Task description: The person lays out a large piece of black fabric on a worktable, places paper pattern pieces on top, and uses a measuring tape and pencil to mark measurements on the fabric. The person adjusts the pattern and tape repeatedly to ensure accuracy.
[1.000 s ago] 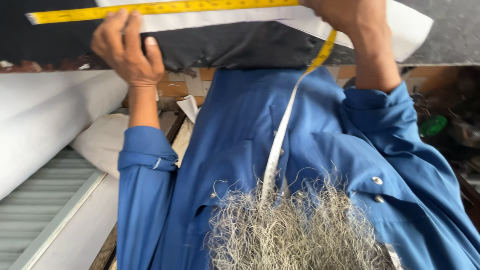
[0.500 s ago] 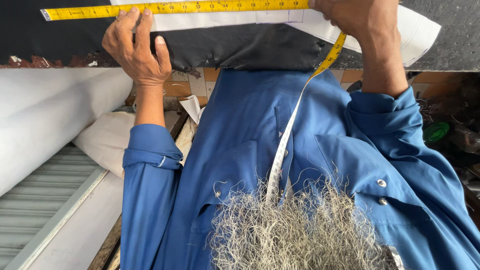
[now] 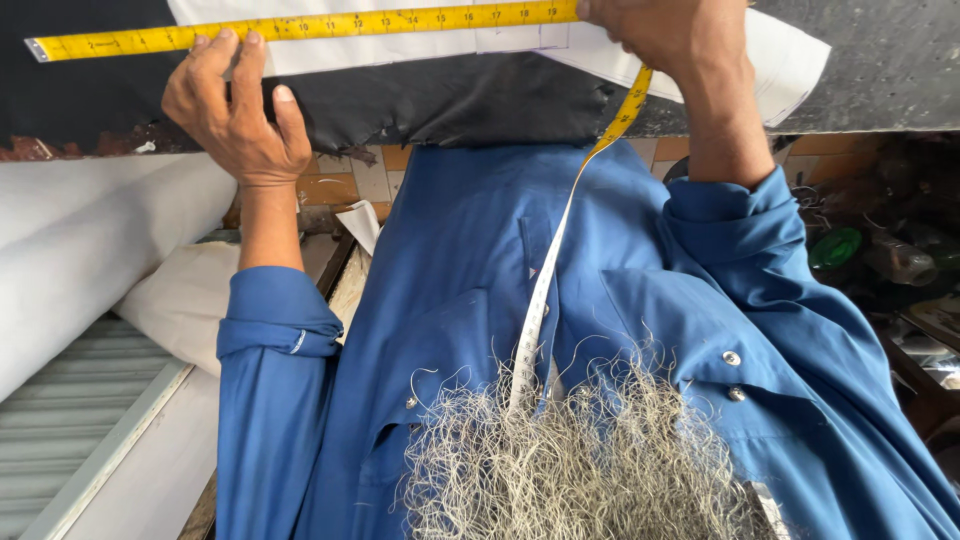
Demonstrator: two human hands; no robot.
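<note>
Since the earlier frames the left hand point(image 3: 235, 110) has been sliding right along the yellow measuring tape point(image 3: 300, 27), and the tape's metal-tipped end is now showing past it at the far left. That hand is lying with fingers spread and fingertips pressing the tape flat near its left end, over the black fabric point(image 3: 440, 95). The right hand point(image 3: 660, 35) is pinching the tape closed between its fingers where the stretched length ends, resting on the white paper pattern point(image 3: 790, 60). The tape is lying straight across the top edge of the pattern on the dark counter point(image 3: 890, 60); its loose tail is hanging down from the right hand over the blue shirt point(image 3: 470, 290). Rolls of white cloth point(image 3: 90, 240) are lying to the left, below the counter.
</note>
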